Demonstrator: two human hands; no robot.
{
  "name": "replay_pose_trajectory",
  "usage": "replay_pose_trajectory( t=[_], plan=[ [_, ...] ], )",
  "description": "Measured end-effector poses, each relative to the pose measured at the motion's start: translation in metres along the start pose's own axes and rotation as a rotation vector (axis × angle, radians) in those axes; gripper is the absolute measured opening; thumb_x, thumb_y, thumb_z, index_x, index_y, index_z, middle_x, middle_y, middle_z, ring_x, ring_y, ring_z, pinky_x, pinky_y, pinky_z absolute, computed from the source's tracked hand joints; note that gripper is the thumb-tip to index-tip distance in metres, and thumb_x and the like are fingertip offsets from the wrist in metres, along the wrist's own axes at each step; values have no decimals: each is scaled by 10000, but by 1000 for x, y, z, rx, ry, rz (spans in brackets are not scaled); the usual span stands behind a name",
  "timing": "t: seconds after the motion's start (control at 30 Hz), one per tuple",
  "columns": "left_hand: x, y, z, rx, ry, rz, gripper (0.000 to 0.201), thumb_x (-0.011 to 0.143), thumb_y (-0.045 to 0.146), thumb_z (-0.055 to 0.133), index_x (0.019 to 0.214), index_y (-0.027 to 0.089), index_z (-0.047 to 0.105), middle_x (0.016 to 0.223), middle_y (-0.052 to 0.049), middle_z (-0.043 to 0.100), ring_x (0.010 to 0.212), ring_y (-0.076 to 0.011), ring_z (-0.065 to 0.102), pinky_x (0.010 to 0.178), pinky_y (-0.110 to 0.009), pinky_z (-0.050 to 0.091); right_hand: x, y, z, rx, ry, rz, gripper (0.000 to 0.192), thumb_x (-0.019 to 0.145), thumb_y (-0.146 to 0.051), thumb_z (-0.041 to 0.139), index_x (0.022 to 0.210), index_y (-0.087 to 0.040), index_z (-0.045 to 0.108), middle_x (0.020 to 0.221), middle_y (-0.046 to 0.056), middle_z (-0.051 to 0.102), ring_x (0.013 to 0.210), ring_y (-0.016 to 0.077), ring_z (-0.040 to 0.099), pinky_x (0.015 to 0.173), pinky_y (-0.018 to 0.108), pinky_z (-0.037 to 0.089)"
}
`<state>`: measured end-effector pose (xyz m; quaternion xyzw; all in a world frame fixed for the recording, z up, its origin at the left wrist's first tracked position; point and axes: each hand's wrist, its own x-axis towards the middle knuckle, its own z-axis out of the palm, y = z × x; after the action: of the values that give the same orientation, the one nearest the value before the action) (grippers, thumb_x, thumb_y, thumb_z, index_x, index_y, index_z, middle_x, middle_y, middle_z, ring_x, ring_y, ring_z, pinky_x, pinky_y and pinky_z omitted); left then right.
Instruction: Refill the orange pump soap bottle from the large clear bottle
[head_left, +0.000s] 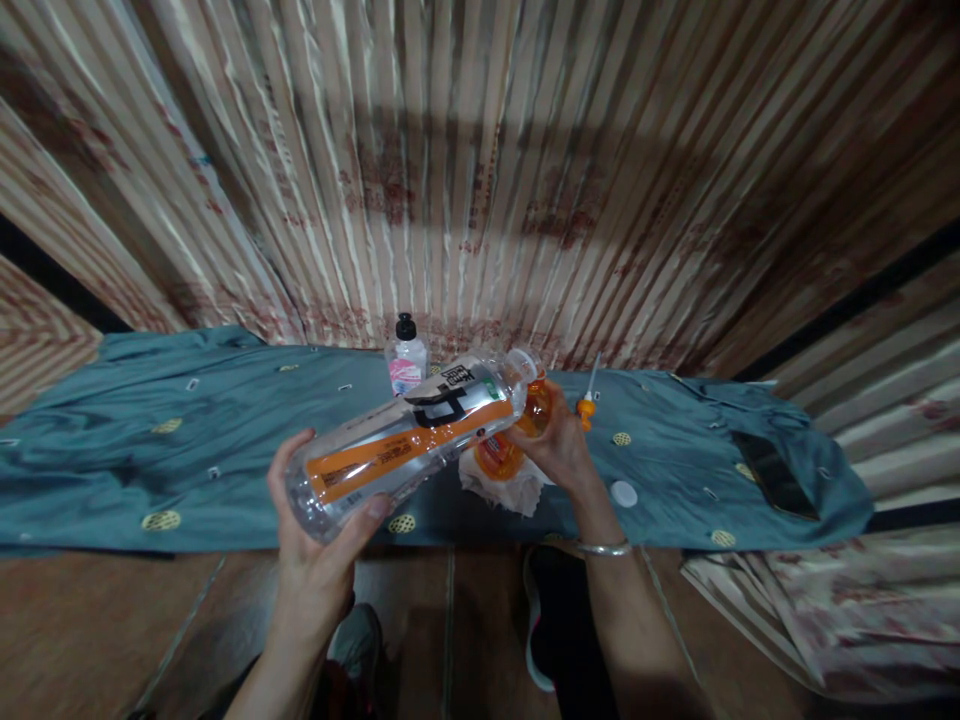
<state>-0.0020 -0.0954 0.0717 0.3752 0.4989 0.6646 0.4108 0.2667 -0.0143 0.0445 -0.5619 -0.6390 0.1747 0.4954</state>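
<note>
My left hand (319,540) grips the base of a large clear plastic bottle (409,435) with a silver and orange label. The bottle is tilted almost flat, and its open mouth points right, against a small orange container (501,452). My right hand (559,445) holds that orange container together with a white crumpled tissue (504,490) under it. Both hands hover over a teal cloth (187,440). A white bottle cap (623,492) lies on the cloth just right of my right wrist, which wears a silver bangle.
A small bottle with a black cap and pink label (406,358) stands at the back. An orange-handled tool (586,400) lies behind my right hand. A dark flat object (774,474) rests at the cloth's right end. Striped fabric hangs behind. My shoes show below.
</note>
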Motion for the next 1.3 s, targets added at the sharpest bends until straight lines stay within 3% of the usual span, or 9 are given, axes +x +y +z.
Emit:
replay_pose_trajectory(
  t=[0.17, 0.43, 0.83, 1.3],
  plan=[
    [-2, 3, 3, 0, 16, -12, 971, 549, 395, 981, 1395, 354, 506, 1209, -22, 684, 1042, -263, 694, 931, -420, 573, 0, -1, 0, 6, -1, -1, 760, 790, -566, 824, 1389, -224, 504, 1234, 143, 786, 1129, 340, 775, 994, 546, 638],
    [-8, 15, 11, -54, 5, -26, 955, 570, 321, 992, 1388, 351, 499, 1191, 10, 682, 1049, -201, 673, 985, -334, 518, 0, 1, 0, -39, 21, 1, 781, 762, -585, 833, 1375, -210, 526, 1168, 141, 798, 1055, 351, 788, 947, 566, 645],
    [-9, 17, 10, -15, 2, -49, 971, 579, 366, 981, 1405, 345, 472, 1193, -5, 671, 1055, -226, 672, 974, -364, 523, 0, 1, 0, -32, 32, -19, 765, 772, -586, 823, 1372, -215, 529, 1191, 144, 792, 1081, 337, 785, 944, 538, 656],
    [-1, -1, 0, 3, 0, 11, 963, 567, 386, 979, 1399, 338, 497, 1186, -29, 685, 992, -245, 702, 871, -377, 573, 0, 2, 0, -32, 22, 1, 760, 764, -537, 842, 1373, -207, 531, 1189, 145, 790, 1093, 345, 780, 980, 563, 639]
  ],
)
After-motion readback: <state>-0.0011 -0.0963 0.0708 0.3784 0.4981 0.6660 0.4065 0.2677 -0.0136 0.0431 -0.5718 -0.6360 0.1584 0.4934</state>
